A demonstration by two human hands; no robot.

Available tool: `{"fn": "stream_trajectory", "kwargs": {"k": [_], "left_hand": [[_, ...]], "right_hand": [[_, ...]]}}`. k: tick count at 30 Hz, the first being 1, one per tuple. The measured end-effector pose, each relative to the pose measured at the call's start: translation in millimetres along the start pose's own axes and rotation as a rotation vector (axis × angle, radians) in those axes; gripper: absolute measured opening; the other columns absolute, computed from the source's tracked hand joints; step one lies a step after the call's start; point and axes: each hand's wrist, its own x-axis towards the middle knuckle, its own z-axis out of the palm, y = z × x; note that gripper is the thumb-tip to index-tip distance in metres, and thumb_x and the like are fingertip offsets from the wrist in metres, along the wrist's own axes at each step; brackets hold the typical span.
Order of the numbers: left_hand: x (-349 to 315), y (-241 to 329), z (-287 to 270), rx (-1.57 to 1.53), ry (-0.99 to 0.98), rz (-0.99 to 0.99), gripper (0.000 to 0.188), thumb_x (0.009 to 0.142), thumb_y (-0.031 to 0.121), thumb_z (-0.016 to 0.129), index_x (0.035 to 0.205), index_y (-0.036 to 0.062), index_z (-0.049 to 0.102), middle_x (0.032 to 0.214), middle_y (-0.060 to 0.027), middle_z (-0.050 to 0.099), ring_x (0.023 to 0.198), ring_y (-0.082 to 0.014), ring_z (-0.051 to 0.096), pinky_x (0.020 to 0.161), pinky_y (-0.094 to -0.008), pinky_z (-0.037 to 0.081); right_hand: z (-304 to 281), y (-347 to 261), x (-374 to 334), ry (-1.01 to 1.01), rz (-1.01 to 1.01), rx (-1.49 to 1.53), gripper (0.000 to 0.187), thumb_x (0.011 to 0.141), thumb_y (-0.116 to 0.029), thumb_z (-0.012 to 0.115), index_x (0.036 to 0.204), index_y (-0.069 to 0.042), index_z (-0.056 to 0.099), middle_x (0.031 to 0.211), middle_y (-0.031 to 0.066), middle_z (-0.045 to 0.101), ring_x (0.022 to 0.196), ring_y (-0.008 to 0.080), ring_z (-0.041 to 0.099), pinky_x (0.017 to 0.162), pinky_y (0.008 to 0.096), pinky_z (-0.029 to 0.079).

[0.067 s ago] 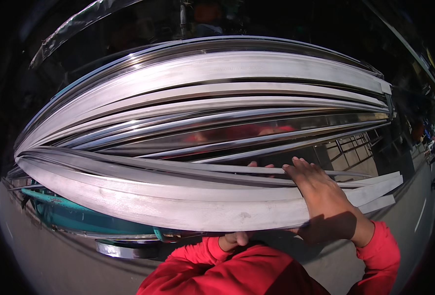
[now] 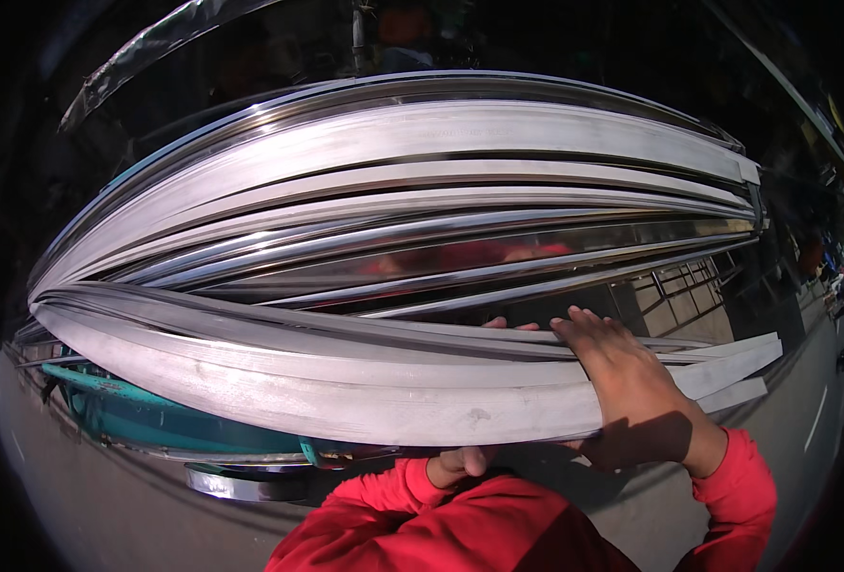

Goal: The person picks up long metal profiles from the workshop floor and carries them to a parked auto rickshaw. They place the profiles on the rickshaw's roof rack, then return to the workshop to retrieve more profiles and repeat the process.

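A bundle of long, flat, dull-silver metal strips (image 2: 279, 391) lies across in front of me, its left part fanning together with the other strips. My right hand (image 2: 631, 381) is closed over the bundle near its right end, fingers on the far side and heel of the hand at the near edge. Below the bundle's near edge, my left hand (image 2: 460, 464) shows its thumb side, while its fingertips show beyond the far edge. The left palm is hidden beneath the strips, so the hand appears wrapped under them.
Beyond the bundle, more wide metal strips (image 2: 460, 129) and shiny metal lengths (image 2: 345, 243) lie stacked. Underneath at left is a teal metal frame (image 2: 174, 419), with a shiny rounded metal part (image 2: 245, 482) below it. A dark grid frame (image 2: 684, 291) stands at right over grey ground.
The loose strip at the bundle's far side has drawn in against the others, narrowing the gap. My left fingertips have shifted slightly; my right hand has barely moved.
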Motion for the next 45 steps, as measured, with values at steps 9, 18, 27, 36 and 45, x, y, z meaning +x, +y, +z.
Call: {"fn": "stream_trajectory", "kwargs": {"k": [9,18,27,36,45], "left_hand": [[2,3,2,0.066,-0.093,0.049,0.109,0.064,0.058,0.080,0.144,0.0019,0.030,0.145,-0.0269,0.035,0.130,-0.0379,0.043,0.109,-0.0517,0.036],[22,-5,19,-0.075,0.048,0.514,0.100,0.072,0.073,0.065,0.136,0.0018,0.038,0.135,-0.0327,0.043,0.131,-0.0419,0.041,0.115,-0.0551,0.023],[37,-14,26,-0.233,0.061,0.665,0.083,0.079,0.061,0.063,0.130,-0.0006,0.040,0.116,-0.0323,0.052,0.110,-0.0394,0.056,0.101,-0.0547,0.040],[50,-6,51,-0.403,-0.024,0.791,0.058,0.081,0.040,0.059,0.120,-0.0004,0.043,0.099,-0.0296,0.055,0.079,-0.0286,0.058,0.078,-0.0469,0.047],[43,5,46,-0.424,-0.100,0.652,0.084,0.077,0.035,0.068,0.142,0.0060,0.022,0.118,-0.0287,0.045,0.089,-0.0262,0.058,0.087,-0.0439,0.047]], "right_hand": [[0,0,3,0.023,-0.004,0.018,0.056,0.058,-0.030,0.081,0.092,0.004,0.051,0.083,0.0229,0.061,0.079,0.0410,0.063,0.067,0.0461,0.050],[-1,-4,5,0.022,0.011,0.029,0.050,0.054,-0.025,0.081,0.082,0.003,0.051,0.074,0.0253,0.060,0.073,0.0452,0.061,0.065,0.0470,0.050],[-2,-5,7,-0.014,-0.003,0.027,0.053,0.054,-0.026,0.082,0.086,0.005,0.053,0.074,0.0254,0.061,0.073,0.0456,0.063,0.065,0.0464,0.050],[-38,-14,6,-0.087,0.010,-0.082,0.053,0.053,-0.029,0.082,0.082,0.005,0.055,0.073,0.0246,0.061,0.071,0.0447,0.063,0.068,0.0460,0.051],[-38,-14,16,-0.171,-0.063,0.045,0.065,0.057,-0.040,0.087,0.092,0.007,0.058,0.080,0.0246,0.063,0.075,0.0424,0.065,0.070,0.0428,0.052]]}}
